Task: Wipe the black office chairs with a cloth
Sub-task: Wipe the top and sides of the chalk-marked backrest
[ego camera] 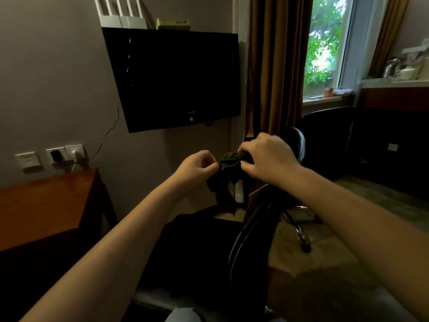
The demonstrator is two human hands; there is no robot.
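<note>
1. Cloth (228,162), dark and bunched, hung between left hand (197,168) and right hand (267,156), both pinching it.
2. Nearest black office chair (253,228) lay at six o'clock beneath them, backrest nearer the right hand.

Two hands (197,167) (267,156), one cloth (228,162), two black chairs (199,242) (329,135), one television (176,77), one desk (44,205).

My 2 bare forearms reach forward from the lower corners and draw in toward each other ahead of me. My left hand (197,167) is curled, thumb and fingertips pinching 1 edge of the cloth (229,160). My right hand (267,156), its back toward me and a little higher, curls its fingers over the cloth's other side. The hands are close together, not touching.
</note>
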